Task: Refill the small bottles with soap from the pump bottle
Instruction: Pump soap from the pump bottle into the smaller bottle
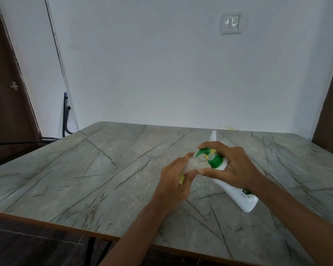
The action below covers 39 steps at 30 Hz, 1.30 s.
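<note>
The left hand (173, 181) grips a small clear bottle (192, 164) and the right hand (233, 166) grips a tall white pump bottle with a green top (236, 191). Together they block the middle of the grey stone-look table (85, 169). The pump bottle slants down to the right. A thin white spray bottle (213, 136) stands just behind them, blocking a straight reach. The table's left side gives wide room. A white wall (142, 73) closes the far edge.
</note>
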Each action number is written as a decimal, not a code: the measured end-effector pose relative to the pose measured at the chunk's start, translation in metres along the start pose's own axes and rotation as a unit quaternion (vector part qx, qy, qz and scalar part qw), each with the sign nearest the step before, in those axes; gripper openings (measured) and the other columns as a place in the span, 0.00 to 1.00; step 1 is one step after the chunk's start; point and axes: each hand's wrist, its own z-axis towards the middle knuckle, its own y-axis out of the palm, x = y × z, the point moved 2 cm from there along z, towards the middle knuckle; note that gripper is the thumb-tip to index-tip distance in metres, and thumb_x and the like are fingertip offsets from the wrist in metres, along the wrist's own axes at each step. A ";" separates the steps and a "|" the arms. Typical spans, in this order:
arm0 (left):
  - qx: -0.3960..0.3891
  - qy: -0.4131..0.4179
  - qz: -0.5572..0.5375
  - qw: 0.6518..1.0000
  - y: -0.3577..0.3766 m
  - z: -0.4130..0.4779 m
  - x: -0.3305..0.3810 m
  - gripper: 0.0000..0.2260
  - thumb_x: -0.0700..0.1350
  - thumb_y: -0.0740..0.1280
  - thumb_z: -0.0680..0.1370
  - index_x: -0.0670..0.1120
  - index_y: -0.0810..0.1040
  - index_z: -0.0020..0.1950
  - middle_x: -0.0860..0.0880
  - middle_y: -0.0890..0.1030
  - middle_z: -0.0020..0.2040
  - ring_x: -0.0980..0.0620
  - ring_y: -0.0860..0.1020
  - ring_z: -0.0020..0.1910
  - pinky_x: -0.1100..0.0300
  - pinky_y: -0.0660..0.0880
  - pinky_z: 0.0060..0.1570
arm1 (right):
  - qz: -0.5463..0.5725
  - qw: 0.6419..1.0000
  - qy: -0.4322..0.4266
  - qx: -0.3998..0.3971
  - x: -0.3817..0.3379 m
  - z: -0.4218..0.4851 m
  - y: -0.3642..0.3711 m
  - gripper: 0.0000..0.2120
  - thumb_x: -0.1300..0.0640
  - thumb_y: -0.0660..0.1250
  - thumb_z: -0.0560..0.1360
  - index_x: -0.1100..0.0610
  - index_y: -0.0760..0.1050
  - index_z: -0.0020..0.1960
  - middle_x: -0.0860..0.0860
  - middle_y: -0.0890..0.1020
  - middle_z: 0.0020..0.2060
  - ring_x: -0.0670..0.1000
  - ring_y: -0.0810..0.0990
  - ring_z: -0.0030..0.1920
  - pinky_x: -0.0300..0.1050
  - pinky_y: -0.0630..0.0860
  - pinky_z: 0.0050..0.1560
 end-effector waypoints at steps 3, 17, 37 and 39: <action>0.004 0.000 0.004 1.000 -0.001 0.000 0.002 0.20 0.46 0.67 0.78 0.37 0.73 0.66 0.47 0.81 0.49 0.62 0.76 0.43 0.74 0.72 0.42 | 0.003 1.000 0.001 0.005 -0.001 0.003 0.000 0.27 0.35 0.74 0.66 0.45 0.74 0.61 0.41 0.85 0.44 0.43 0.83 0.38 0.39 0.79 0.36; 0.018 0.007 0.009 1.000 -0.003 -0.001 0.002 0.24 0.46 0.69 0.77 0.36 0.71 0.69 0.47 0.81 0.45 0.60 0.75 0.38 0.74 0.72 0.37 | -0.056 0.998 0.012 0.002 -0.005 -0.003 -0.001 0.30 0.30 0.70 0.66 0.41 0.72 0.64 0.40 0.83 0.46 0.34 0.79 0.40 0.28 0.74 0.39; 0.032 -0.062 -0.076 0.995 -0.009 0.000 -0.003 0.20 0.44 0.75 0.73 0.45 0.74 0.61 0.52 0.82 0.52 0.58 0.81 0.47 0.69 0.77 0.41 | -0.113 0.993 0.017 0.015 -0.009 -0.002 0.000 0.30 0.23 0.64 0.65 0.38 0.70 0.61 0.41 0.84 0.44 0.43 0.81 0.35 0.41 0.80 0.36; 0.037 -0.077 -0.086 0.993 -0.009 0.000 -0.003 0.19 0.44 0.75 0.72 0.47 0.73 0.59 0.53 0.81 0.51 0.59 0.81 0.47 0.69 0.78 0.39 | -0.125 0.992 0.013 0.018 -0.010 -0.004 -0.001 0.32 0.24 0.64 0.65 0.38 0.70 0.64 0.41 0.84 0.46 0.43 0.81 0.37 0.41 0.80 0.37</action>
